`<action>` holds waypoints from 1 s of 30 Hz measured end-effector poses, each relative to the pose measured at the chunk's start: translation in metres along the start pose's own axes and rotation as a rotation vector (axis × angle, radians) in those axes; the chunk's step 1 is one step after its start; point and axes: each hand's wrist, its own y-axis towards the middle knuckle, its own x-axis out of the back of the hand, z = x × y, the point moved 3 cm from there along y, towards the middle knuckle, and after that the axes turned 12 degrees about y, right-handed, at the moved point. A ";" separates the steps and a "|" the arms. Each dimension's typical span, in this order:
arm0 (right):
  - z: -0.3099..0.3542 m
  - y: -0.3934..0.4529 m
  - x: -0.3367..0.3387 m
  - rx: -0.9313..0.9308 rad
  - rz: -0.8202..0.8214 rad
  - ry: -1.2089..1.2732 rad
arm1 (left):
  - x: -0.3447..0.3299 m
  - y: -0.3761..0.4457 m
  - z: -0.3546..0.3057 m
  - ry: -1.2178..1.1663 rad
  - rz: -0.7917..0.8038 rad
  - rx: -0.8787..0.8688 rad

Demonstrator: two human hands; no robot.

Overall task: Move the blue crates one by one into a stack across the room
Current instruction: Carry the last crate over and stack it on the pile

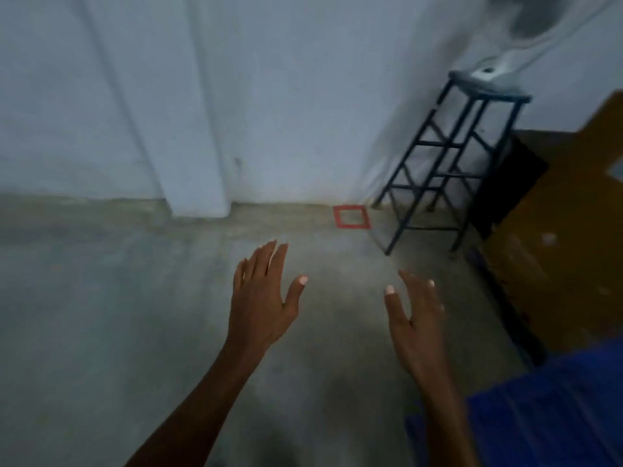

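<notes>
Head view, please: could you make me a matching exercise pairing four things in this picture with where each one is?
Things:
1. blue crate
2. red tape square
3. metal stool
4. left hand

Places:
A. on the floor at the foot of the wall
B. lower right corner of the picture
C. held open over the floor, holding nothing
D. standing in the corner, right of the tape

Pairs: 1-B, 2-A, 3-D, 4-C
</notes>
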 end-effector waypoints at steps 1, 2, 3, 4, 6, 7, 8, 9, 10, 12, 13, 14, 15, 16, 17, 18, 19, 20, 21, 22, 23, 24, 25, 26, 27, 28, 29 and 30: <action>0.008 -0.006 -0.035 0.006 0.065 0.003 | 0.006 -0.011 0.037 0.014 -0.009 0.065; 0.015 -0.012 -0.069 0.020 0.127 -0.001 | 0.014 -0.022 0.072 0.030 -0.020 0.124; 0.025 -0.019 -0.102 0.041 0.187 -0.005 | 0.022 -0.034 0.109 0.047 -0.029 0.179; 0.036 -0.026 -0.135 0.067 0.241 0.001 | 0.032 -0.046 0.144 0.059 -0.036 0.233; 0.061 -0.038 -0.203 0.082 0.364 0.030 | 0.053 -0.071 0.213 0.079 -0.054 0.352; 0.075 -0.046 -0.235 0.077 0.429 0.039 | 0.063 -0.085 0.246 0.089 -0.059 0.415; 0.089 -0.054 -0.267 0.081 0.491 0.046 | 0.073 -0.100 0.277 0.098 -0.060 0.478; 0.105 -0.063 -0.299 0.095 0.553 0.054 | 0.082 -0.115 0.308 0.105 -0.062 0.543; 0.122 -0.072 -0.329 0.110 0.613 0.057 | 0.090 -0.129 0.337 0.115 -0.065 0.606; 0.155 -0.091 -0.388 0.136 0.729 0.062 | 0.106 -0.156 0.388 0.135 -0.064 0.717; 0.172 -0.101 -0.416 0.145 0.790 0.068 | 0.114 -0.168 0.411 0.141 -0.072 0.766; 0.188 -0.109 -0.445 0.156 0.854 0.076 | 0.123 -0.178 0.433 0.149 -0.089 0.812; 0.203 -0.116 -0.473 0.174 0.914 0.077 | 0.131 -0.188 0.453 0.157 -0.110 0.857; 0.218 -0.122 -0.500 0.195 0.967 0.071 | 0.139 -0.197 0.474 0.161 -0.128 0.906; 0.233 -0.126 -0.529 0.222 1.016 0.062 | 0.145 -0.205 0.495 0.161 -0.140 0.961; 0.247 -0.130 -0.558 0.247 1.056 0.052 | 0.151 -0.212 0.516 0.163 -0.147 1.013; 0.261 -0.132 -0.586 0.269 1.088 0.043 | 0.155 -0.217 0.538 0.166 -0.153 1.061; 0.274 -0.134 -0.615 0.288 1.118 0.038 | 0.159 -0.221 0.560 0.168 -0.161 1.102; 0.288 -0.137 -0.644 0.308 1.148 0.038 | 0.162 -0.224 0.583 0.171 -0.170 1.135; 0.302 -0.141 -0.674 0.330 1.176 0.038 | 0.167 -0.225 0.607 0.177 -0.172 1.160; 0.316 -0.144 -0.703 0.359 1.199 0.026 | 0.171 -0.226 0.631 0.191 -0.167 1.185; 0.330 -0.147 -0.733 0.391 1.211 0.002 | 0.176 -0.226 0.657 0.209 -0.157 1.211; 0.343 -0.150 -0.762 0.423 1.221 -0.037 | 0.181 -0.226 0.681 0.226 -0.145 1.244; 0.358 -0.153 -0.789 0.451 1.235 -0.076 | 0.188 -0.225 0.705 0.241 -0.136 1.279; 0.375 -0.156 -0.816 0.470 1.257 -0.100 | 0.197 -0.222 0.728 0.252 -0.135 1.313; 0.394 -0.160 -0.842 0.493 1.282 -0.108 | 0.206 -0.219 0.750 0.260 -0.147 1.342; 0.414 -0.163 -0.869 0.521 1.307 -0.107 | 0.215 -0.215 0.772 0.266 -0.168 1.368; 0.435 -0.167 -0.895 0.551 1.336 -0.109 | 0.223 -0.211 0.794 0.269 -0.188 1.394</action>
